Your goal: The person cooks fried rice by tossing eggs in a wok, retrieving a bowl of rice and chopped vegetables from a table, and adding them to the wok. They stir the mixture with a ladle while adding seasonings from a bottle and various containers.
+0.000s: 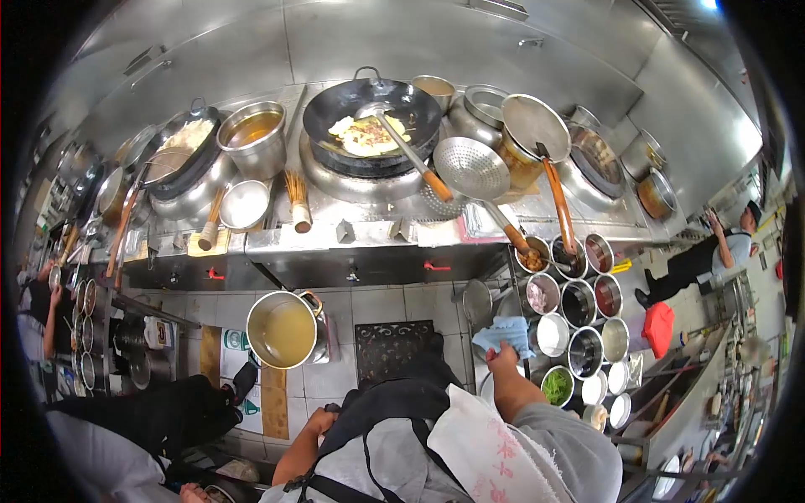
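My right hand (503, 359) grips a folded light-blue cloth (501, 334) beside the seasoning containers. Close to my waist, my left hand (320, 419) is curled, with a small dark thing at its fingers that I cannot make out. Ahead on the stove sits a black wok (323, 113) with yellow cooked egg (362, 138) in it. A ladle (409, 154) rests in the wok, its wooden handle pointing toward me, with neither hand on it.
A perforated strainer (471, 166) lies right of the wok. Several metal containers, one holding chopped greens (557, 387), stand at my right. A large pot of pale liquid (283, 329) stands ahead to the left. Another person (151, 411) is at lower left, one more (713, 251) far right.
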Demonstrator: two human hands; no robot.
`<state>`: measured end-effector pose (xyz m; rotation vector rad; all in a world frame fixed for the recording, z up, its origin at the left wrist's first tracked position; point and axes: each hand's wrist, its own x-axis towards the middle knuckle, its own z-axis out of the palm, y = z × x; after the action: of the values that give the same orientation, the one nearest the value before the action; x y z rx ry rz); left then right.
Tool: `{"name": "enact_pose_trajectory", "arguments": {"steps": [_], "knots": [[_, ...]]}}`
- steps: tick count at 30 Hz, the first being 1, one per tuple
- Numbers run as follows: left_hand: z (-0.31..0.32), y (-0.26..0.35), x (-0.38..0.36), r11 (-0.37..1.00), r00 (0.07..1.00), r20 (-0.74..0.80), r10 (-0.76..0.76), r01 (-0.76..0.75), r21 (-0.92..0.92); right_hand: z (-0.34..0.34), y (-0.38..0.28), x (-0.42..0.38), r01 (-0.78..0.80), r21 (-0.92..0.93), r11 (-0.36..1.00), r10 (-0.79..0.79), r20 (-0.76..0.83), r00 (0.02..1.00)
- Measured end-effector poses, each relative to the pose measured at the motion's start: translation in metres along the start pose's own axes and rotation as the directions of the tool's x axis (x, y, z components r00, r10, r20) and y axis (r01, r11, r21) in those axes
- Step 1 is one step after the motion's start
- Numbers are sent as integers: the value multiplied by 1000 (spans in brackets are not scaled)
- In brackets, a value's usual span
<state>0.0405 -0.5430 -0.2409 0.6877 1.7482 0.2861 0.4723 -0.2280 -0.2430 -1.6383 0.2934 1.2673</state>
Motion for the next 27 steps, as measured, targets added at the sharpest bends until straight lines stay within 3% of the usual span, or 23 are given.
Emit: {"name": "enact_pose_trajectory", "arguments": {"steps": [2,4,5,6,7,9,10,11,14,16,18,19,20,22,23,24,25,26,27], "knots": [[3,19,19,982,980,-83,-181,175,-69,2,-3,9,12,-50,999,-10,34,999],[-1,32,29,975,974,-49,-222,220,-37,7,-1,20,18,-86,996,-13,58,998],[1,20,41,950,996,-39,77,-61,307,10,2,24,-29,-84,996,34,58,998],[0,27,41,728,933,83,349,-326,603,12,2,29,-74,-72,995,78,54,995],[-4,37,50,711,931,99,351,-333,619,9,1,34,-117,-51,992,120,44,992],[-18,46,36,788,933,79,351,-340,514,-1,-2,43,-199,12,980,199,21,980],[-36,3,-30,822,934,65,351,-341,456,-3,-4,49,-238,43,970,237,18,971],[-41,-12,-58,855,936,46,349,-338,394,0,1,54,-194,33,980,196,-99,975],[-60,35,-9,936,948,-28,317,-308,172,6,13,87,-222,112,969,235,-114,965],[-63,69,15,965,962,-69,262,-263,3,5,24,107,-196,104,975,201,-41,979],[-64,79,-9,960,973,-112,201,-218,-174,15,27,111,-293,-1,956,292,82,953],[-57,139,68,943,977,-137,165,-197,-270,17,21,101,-312,-214,926,328,43,944],[-64,161,69,912,979,-167,120,-175,-371,20,23,101,-317,-234,919,336,45,941],[-64,184,53,805,971,-238,7,-146,-575,25,40,97,-220,-674,705,278,-23,960],[-66,217,45,572,958,-257,-125,-142,-808,31,46,98,-151,-842,518,231,-33,972],[-74,236,49,384,960,-275,-48,-236,-893,40,24,72,-133,-867,481,234,-19,972],[-87,247,58,182,972,-225,61,-233,-955,50,12,59,-41,-908,417,270,81,959],[-96,284,49,-23,975,-216,53,-215,-976,61,1,49,52,-932,359,314,173,934],[-107,307,45,49,962,-235,136,-243,-969,71,-10,41,144,-941,307,361,255,897]]}}
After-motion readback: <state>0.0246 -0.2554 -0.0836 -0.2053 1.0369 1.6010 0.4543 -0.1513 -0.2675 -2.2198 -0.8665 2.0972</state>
